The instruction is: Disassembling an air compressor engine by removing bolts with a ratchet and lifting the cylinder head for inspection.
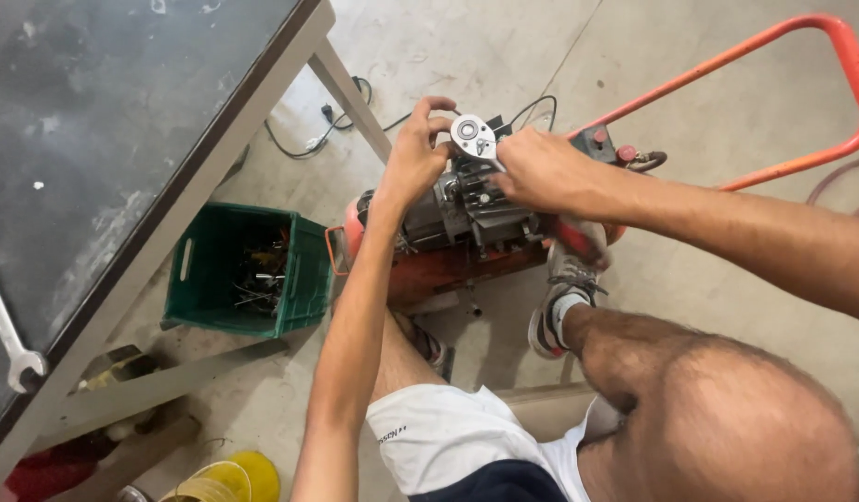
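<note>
A small red air compressor (448,265) with a grey motor block (466,209) stands on the concrete floor between my feet. A silver ratchet wrench (473,138) sits on top of the motor. My right hand (541,172) grips its handle. My left hand (415,158) holds the ratchet's round head with its fingertips. The compressor's orange tubular handle (825,65) rises to the right.
A green plastic crate (201,279) with several metal tools stands left of the compressor. A dark-topped workbench (94,121) fills the left, with an open-end spanner (6,339) on it. Black cables (327,130) lie on the floor behind. A yellow object (234,479) lies at the bottom.
</note>
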